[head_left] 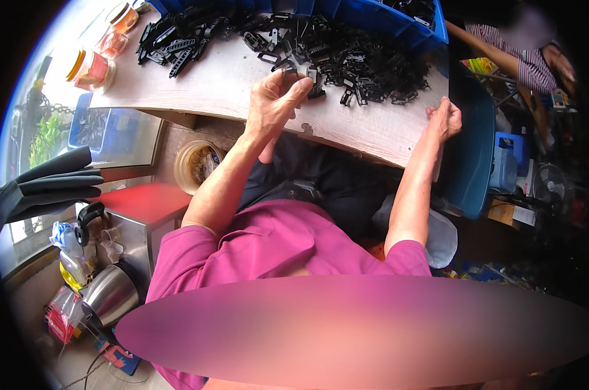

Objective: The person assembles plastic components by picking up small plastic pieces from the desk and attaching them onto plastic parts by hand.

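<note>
Small plastic parts are black; the flat tabletop is whitish with grey grain, the plastic crate blue, the short-sleeved shirt plain magenta, a co-worker's sleeve dark-and-white striped.

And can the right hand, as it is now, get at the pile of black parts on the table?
Probably yes: the right hand is at the right edge of the table, near the pile of black parts, with only bare tabletop between. It looks curled, so it would likely need to open.

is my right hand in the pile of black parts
No, your right hand is by the right edge of the table, apart from the black parts.
</note>
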`<control>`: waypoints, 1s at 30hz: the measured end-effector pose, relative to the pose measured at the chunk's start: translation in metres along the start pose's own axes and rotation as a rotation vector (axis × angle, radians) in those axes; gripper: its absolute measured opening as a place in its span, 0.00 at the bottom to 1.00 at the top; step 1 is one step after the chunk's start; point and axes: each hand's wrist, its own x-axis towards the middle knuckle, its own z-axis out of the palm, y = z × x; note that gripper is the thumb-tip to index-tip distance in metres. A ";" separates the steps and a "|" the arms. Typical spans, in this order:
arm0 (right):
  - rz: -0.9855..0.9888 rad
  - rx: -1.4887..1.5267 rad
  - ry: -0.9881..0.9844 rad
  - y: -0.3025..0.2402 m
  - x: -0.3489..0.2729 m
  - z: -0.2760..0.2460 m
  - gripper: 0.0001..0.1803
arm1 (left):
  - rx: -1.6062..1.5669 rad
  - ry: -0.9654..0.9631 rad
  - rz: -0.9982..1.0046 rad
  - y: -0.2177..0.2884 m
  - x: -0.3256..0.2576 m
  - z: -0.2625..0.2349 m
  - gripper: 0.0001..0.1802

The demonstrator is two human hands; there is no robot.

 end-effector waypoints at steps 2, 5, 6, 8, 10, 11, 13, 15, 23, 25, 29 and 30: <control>-0.032 0.013 0.002 0.003 0.002 -0.004 0.12 | 0.088 -0.050 0.004 0.001 -0.008 -0.005 0.13; -0.024 0.125 -0.029 0.000 0.000 -0.008 0.11 | 0.199 -0.157 0.027 0.000 -0.015 -0.013 0.14; 0.012 0.178 -0.043 -0.002 -0.002 -0.012 0.09 | 0.153 -0.198 -0.074 0.000 -0.021 -0.014 0.16; 0.078 0.276 -0.080 -0.017 -0.016 -0.010 0.07 | 0.069 -0.216 -0.093 -0.002 -0.033 -0.017 0.17; 0.129 0.306 -0.135 -0.026 -0.022 -0.018 0.07 | 0.016 -0.269 -0.116 -0.014 -0.037 -0.020 0.18; 0.148 0.306 -0.167 -0.036 -0.030 -0.018 0.07 | 0.011 -0.284 -0.109 -0.017 -0.039 -0.020 0.18; 0.196 0.284 -0.282 -0.055 -0.048 -0.019 0.09 | 0.003 -0.291 -0.127 -0.019 -0.046 -0.019 0.18; 0.211 0.315 -0.428 -0.073 -0.072 -0.015 0.11 | -0.002 -0.329 -0.121 -0.017 -0.047 -0.016 0.18; 0.326 0.281 -1.124 -0.092 -0.156 0.006 0.12 | 0.171 -0.351 -0.127 -0.010 -0.053 0.000 0.16; 0.321 0.237 -1.177 -0.087 -0.167 0.007 0.12 | 0.131 -0.451 -0.163 -0.013 -0.054 0.001 0.16; 0.332 0.256 -1.214 -0.079 -0.180 0.005 0.17 | 0.179 -0.492 -0.217 -0.018 -0.056 -0.002 0.18; 0.342 0.231 -1.218 -0.079 -0.181 0.004 0.16 | 0.178 -0.490 -0.221 -0.017 -0.055 -0.003 0.18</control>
